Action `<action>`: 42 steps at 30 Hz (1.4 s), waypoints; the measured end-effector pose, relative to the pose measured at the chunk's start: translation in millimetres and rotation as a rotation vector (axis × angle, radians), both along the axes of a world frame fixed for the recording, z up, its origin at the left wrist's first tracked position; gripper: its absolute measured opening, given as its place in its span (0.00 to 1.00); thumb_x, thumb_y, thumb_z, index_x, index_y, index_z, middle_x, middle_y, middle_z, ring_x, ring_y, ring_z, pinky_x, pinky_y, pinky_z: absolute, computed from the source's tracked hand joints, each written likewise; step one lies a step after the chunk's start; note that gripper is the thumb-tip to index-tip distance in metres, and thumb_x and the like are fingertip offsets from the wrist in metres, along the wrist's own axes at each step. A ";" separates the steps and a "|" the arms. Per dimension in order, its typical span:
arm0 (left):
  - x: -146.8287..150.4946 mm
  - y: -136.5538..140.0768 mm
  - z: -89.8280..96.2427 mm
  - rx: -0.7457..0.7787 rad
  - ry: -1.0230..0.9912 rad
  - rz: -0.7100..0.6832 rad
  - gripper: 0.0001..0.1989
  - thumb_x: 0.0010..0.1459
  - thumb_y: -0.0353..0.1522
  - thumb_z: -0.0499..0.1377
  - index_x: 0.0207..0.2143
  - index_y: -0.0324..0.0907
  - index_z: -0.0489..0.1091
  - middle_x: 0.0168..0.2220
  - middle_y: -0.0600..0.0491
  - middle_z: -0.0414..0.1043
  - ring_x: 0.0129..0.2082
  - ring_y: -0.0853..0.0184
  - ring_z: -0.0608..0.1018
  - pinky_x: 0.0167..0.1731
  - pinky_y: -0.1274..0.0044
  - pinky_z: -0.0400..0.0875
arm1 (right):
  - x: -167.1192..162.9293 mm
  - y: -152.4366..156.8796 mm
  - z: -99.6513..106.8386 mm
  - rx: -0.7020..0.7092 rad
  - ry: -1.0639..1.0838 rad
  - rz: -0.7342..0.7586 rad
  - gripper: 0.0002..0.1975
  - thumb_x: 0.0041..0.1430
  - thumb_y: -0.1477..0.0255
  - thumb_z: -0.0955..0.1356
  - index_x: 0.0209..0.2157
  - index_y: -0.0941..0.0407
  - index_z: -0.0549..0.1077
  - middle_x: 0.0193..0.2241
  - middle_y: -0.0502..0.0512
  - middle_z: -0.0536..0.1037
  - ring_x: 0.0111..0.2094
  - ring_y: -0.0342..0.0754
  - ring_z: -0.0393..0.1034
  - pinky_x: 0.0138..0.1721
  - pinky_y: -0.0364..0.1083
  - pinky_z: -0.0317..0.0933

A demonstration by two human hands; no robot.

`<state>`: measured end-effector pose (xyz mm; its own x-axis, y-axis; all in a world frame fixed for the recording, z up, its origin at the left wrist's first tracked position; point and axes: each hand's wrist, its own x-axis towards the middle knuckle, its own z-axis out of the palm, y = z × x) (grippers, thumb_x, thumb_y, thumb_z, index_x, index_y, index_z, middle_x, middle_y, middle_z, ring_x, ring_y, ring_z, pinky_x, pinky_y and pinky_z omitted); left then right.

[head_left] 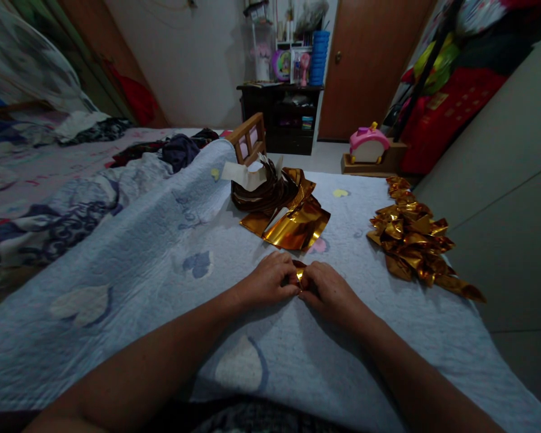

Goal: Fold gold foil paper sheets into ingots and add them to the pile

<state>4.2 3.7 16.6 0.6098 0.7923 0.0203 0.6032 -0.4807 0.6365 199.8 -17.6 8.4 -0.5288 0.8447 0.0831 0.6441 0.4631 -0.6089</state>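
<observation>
My left hand and my right hand meet low over the bed, fingers closed on one small piece of gold foil paper. Most of that piece is hidden by my fingers; a shiny strip and a dark edge show between them. Just beyond my hands lies a loose stack of gold foil sheets, some curled with brown and white undersides showing. To the right is a pile of folded gold foil pieces, heaped along the bed's edge.
A light blue quilt with heart shapes covers the bed. Crumpled clothes and bedding lie at the left. Behind the bed stand a dark cabinet and a wooden door. A pink toy case sits near the far right corner.
</observation>
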 end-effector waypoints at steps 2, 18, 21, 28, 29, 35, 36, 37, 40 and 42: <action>-0.4 0.4 -0.8 0.004 0.000 -0.012 0.03 0.54 0.28 0.64 0.28 0.41 0.73 0.35 0.52 0.68 0.40 0.62 0.70 0.41 0.71 0.63 | -0.1 0.9 1.8 -0.014 -0.043 0.009 0.09 0.57 0.78 0.71 0.28 0.55 0.67 0.30 0.51 0.70 0.34 0.49 0.63 0.37 0.48 0.53; -2.3 0.3 1.1 -0.022 -0.042 -0.004 0.06 0.56 0.28 0.65 0.34 0.41 0.71 0.40 0.51 0.70 0.44 0.61 0.71 0.45 0.71 0.64 | -3.9 2.0 1.7 -0.009 -0.067 -0.005 0.06 0.60 0.76 0.70 0.31 0.55 0.70 0.30 0.52 0.73 0.33 0.49 0.64 0.36 0.47 0.51; -3.8 1.0 0.6 -0.029 -0.071 -0.008 0.05 0.58 0.28 0.64 0.34 0.41 0.70 0.40 0.51 0.70 0.44 0.62 0.71 0.45 0.72 0.64 | -4.2 1.6 2.0 0.016 -0.040 0.008 0.05 0.60 0.77 0.69 0.31 0.55 0.70 0.29 0.51 0.73 0.32 0.48 0.63 0.35 0.47 0.50; -4.3 2.4 -0.5 -0.022 -0.074 -0.005 0.05 0.58 0.29 0.63 0.33 0.42 0.68 0.39 0.52 0.70 0.43 0.62 0.70 0.44 0.72 0.65 | -4.1 1.2 1.1 0.030 -0.057 0.031 0.04 0.59 0.78 0.69 0.33 0.55 0.73 0.30 0.51 0.73 0.34 0.48 0.63 0.36 0.46 0.50; -4.5 2.7 -0.8 -0.019 -0.069 -0.008 0.05 0.59 0.29 0.63 0.33 0.42 0.68 0.38 0.52 0.69 0.43 0.62 0.70 0.43 0.72 0.65 | -3.8 1.3 0.5 0.042 -0.053 0.042 0.04 0.60 0.78 0.69 0.34 0.55 0.74 0.31 0.51 0.74 0.34 0.48 0.63 0.36 0.46 0.50; -12.3 6.5 -3.1 0.003 -0.042 -0.061 0.03 0.60 0.28 0.62 0.34 0.41 0.70 0.40 0.52 0.68 0.45 0.62 0.69 0.46 0.71 0.63 | -3.1 0.0 -1.5 0.107 -0.042 0.091 0.07 0.64 0.77 0.68 0.34 0.54 0.79 0.32 0.53 0.76 0.35 0.49 0.65 0.36 0.47 0.50; -14.9 7.6 -3.1 0.007 -0.037 -0.083 0.02 0.60 0.28 0.62 0.35 0.42 0.70 0.41 0.52 0.68 0.45 0.62 0.69 0.47 0.71 0.63 | -3.2 -0.4 -1.0 0.113 -0.046 0.091 0.08 0.64 0.77 0.68 0.35 0.53 0.79 0.33 0.54 0.76 0.35 0.49 0.65 0.36 0.47 0.50; -17.5 8.9 -2.8 0.013 -0.029 -0.107 0.02 0.60 0.28 0.62 0.34 0.42 0.70 0.41 0.52 0.69 0.45 0.62 0.69 0.47 0.71 0.62 | -3.4 -0.9 -0.1 0.120 -0.048 0.092 0.09 0.65 0.77 0.67 0.36 0.53 0.80 0.33 0.54 0.76 0.35 0.49 0.66 0.35 0.47 0.51; -24.3 12.3 -0.1 0.010 -0.020 -0.163 0.02 0.62 0.30 0.61 0.35 0.43 0.71 0.41 0.52 0.69 0.46 0.62 0.68 0.48 0.71 0.61 | -3.9 -2.0 3.8 0.139 -0.038 0.111 0.10 0.66 0.76 0.67 0.37 0.52 0.81 0.34 0.54 0.77 0.34 0.48 0.66 0.34 0.46 0.51; -26.7 13.6 2.6 -0.004 -0.010 -0.169 0.02 0.63 0.31 0.60 0.35 0.43 0.71 0.41 0.52 0.69 0.46 0.62 0.68 0.49 0.71 0.61 | -4.3 -2.7 6.5 0.140 -0.016 0.139 0.11 0.66 0.76 0.66 0.37 0.52 0.81 0.34 0.54 0.76 0.34 0.48 0.65 0.33 0.46 0.50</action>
